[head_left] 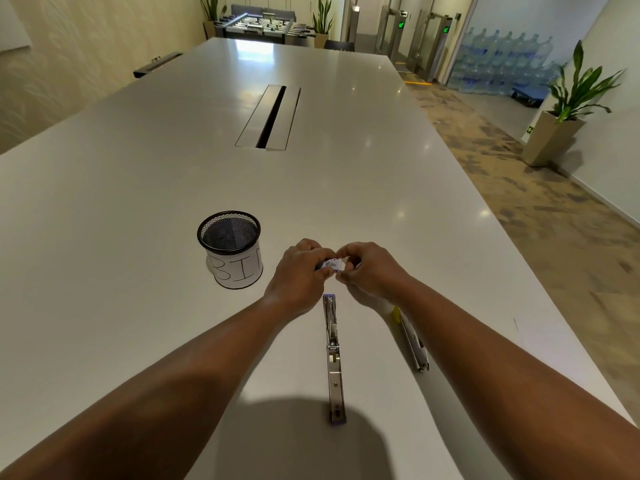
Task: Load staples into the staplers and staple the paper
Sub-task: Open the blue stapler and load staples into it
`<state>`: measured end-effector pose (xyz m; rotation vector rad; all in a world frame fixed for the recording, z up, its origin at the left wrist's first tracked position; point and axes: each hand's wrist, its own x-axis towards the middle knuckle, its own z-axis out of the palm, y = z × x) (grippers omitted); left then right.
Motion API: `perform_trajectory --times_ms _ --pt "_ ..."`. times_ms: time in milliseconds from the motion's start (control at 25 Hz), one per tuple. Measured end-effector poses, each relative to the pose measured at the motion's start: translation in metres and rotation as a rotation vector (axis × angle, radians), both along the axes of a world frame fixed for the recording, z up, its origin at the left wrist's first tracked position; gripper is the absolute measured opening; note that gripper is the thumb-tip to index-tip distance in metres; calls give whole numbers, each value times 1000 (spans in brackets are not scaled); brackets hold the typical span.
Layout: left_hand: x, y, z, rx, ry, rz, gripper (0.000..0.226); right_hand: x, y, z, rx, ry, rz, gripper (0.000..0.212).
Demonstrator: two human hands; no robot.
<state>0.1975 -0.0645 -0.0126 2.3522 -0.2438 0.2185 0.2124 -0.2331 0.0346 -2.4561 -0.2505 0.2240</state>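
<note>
Above two flat-opened metal staplers [334, 355], both hands [298, 271] pinch a small box [333, 264].

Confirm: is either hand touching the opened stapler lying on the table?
No: both the left hand and the right hand hold a small staple box above the table, clear of the opened stapler.
</note>
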Motion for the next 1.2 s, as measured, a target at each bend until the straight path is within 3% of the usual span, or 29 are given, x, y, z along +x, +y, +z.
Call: perform_trajectory --times_ms 520,680,960,1200 --pt "1 1 -5 -7 -12 32 26 -1 -7 0 110 -5 -88 8" --pt "1 0 -5 -2 -17 37 27 -3 -5 -1 132 -37 -118 22" --pt "1 1 -6 -4 -34 34 26 -2 2 1 111 -81 -86 5" --pt "1 0 -7 7 -35 39 28 -1 1 3 73 -59 -132 16"
